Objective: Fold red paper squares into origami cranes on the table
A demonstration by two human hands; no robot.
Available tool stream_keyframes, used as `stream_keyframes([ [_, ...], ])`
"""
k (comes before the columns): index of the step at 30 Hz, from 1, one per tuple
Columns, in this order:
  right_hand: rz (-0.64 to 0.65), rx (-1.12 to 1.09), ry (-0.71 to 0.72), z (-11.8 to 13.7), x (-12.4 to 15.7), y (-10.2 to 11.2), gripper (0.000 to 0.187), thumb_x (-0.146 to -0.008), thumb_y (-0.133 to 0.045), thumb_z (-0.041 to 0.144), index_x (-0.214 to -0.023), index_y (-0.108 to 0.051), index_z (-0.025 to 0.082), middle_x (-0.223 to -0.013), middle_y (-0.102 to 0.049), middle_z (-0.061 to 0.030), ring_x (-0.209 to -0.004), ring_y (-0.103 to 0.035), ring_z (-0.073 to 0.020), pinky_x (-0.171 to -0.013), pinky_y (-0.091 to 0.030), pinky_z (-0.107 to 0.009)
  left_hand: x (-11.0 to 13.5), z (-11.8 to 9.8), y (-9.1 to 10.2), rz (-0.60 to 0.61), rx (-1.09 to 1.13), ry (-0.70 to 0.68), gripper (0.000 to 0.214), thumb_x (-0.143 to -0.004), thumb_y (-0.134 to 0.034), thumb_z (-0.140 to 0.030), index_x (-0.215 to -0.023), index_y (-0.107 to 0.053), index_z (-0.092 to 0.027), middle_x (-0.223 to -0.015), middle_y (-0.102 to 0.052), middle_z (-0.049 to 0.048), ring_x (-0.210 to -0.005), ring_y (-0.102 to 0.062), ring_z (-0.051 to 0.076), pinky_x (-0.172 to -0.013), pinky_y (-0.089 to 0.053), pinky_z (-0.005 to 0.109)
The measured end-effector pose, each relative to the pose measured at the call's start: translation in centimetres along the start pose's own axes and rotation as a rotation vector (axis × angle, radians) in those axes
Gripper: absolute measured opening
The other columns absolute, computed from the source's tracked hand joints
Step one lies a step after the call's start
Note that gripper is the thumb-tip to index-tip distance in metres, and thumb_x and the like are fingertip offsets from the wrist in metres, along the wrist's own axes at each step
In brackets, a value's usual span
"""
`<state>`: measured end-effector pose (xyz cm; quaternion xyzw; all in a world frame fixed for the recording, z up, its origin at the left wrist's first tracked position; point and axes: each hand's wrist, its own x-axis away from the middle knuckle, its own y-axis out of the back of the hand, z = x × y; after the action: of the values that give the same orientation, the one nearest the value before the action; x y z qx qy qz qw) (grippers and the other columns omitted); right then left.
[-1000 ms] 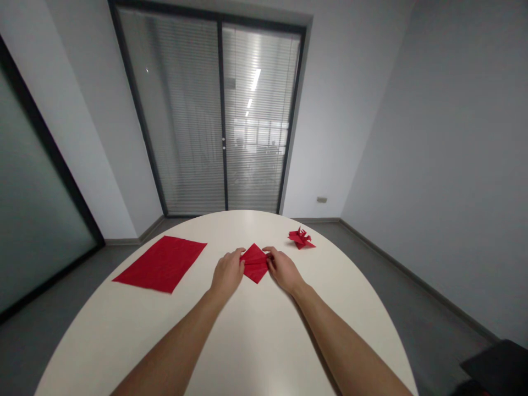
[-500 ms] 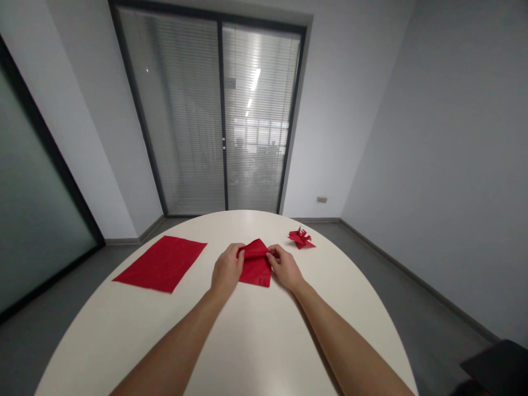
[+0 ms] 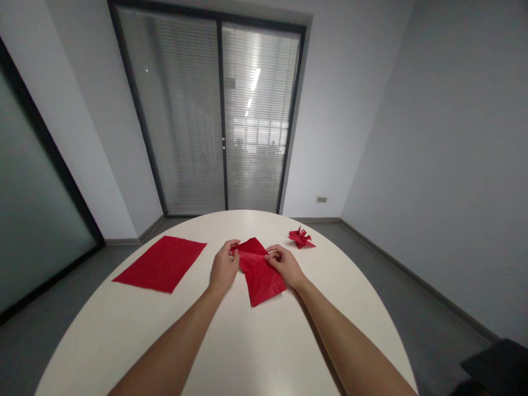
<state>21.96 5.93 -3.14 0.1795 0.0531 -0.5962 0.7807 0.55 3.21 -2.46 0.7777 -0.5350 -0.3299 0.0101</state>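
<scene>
A partly folded sheet of red paper [image 3: 264,278] is held over the middle of the table between my two hands. My left hand [image 3: 225,267] pinches its left edge between thumb and fingers. At the right edge, my right hand [image 3: 284,264] pinches the paper in the same way. One corner points away from me at the top, a crease runs across between the hands, and a creased flap hangs down toward me. The fingertips partly cover the paper's side edges.
A flat red sheet of paper [image 3: 163,264] lies to the left on the round white table [image 3: 239,352]. A folded red paper figure [image 3: 301,237] stands at the table's far right. Beyond are a glass door with blinds [image 3: 185,121] and a dark object [image 3: 499,366] at lower right.
The lower part of the red paper has swung open and down toward me, and it now reaches lower and turns slightly. My left hand has shifted slightly left; both hands keep their pinch.
</scene>
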Motion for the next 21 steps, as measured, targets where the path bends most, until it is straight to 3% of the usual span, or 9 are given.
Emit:
stream_keyframes([
  [7,0.042,0.0,0.035,0.1,0.0,0.3,0.017,-0.078,-0.067,0.031,-0.089,-0.066,0.018,-0.079,-0.069,-0.0021,-0.071,-0.061,-0.0169,-0.068,-0.044,-0.029,-0.4,1.0,-0.1,0.002,0.064,-0.085,0.026,-0.086,-0.045,-0.01,-0.092,-0.069,-0.02,-0.094,-0.072,0.004,-0.089,-0.067,0.019,-0.083,-0.053,0.032],
  [13,0.028,0.113,0.02,0.6,0.2,0.5,0.021,-0.077,-0.057,0.024,-0.088,-0.072,0.018,-0.08,-0.071,-0.0027,-0.073,-0.06,-0.0181,-0.067,-0.044,-0.029,-0.5,1.8,-0.1,-0.038,0.126,-0.139,0.026,-0.083,-0.046,-0.01,-0.085,-0.07,-0.02,-0.104,-0.07,0.0068,-0.102,-0.065,0.02,-0.091,-0.052,0.035],
  [17,0.01,0.147,-0.043,0.6,0.1,0.6,0.029,-0.077,-0.054,0.024,-0.093,-0.076,0.017,-0.09,-0.076,-0.0055,-0.078,-0.064,-0.0202,-0.073,-0.047,-0.031,-0.6,2.2,-0.3,-0.027,0.152,-0.083,0.025,-0.084,-0.048,-0.014,-0.081,-0.071,-0.02,-0.112,-0.07,0.0079,-0.106,-0.065,0.021,-0.093,-0.052,0.036],
  [21,-0.018,0.198,-0.027,0.5,0.0,0.6,0.029,-0.08,-0.06,0.032,-0.096,-0.077,0.016,-0.089,-0.076,-0.0071,-0.078,-0.064,-0.0214,-0.073,-0.047,-0.032,-0.5,1.9,-0.5,-0.009,0.186,0.026,0.024,-0.085,-0.047,-0.017,-0.084,-0.071,-0.02,-0.11,-0.072,0.0073,-0.098,-0.067,0.021,-0.086,-0.053,0.034],
])
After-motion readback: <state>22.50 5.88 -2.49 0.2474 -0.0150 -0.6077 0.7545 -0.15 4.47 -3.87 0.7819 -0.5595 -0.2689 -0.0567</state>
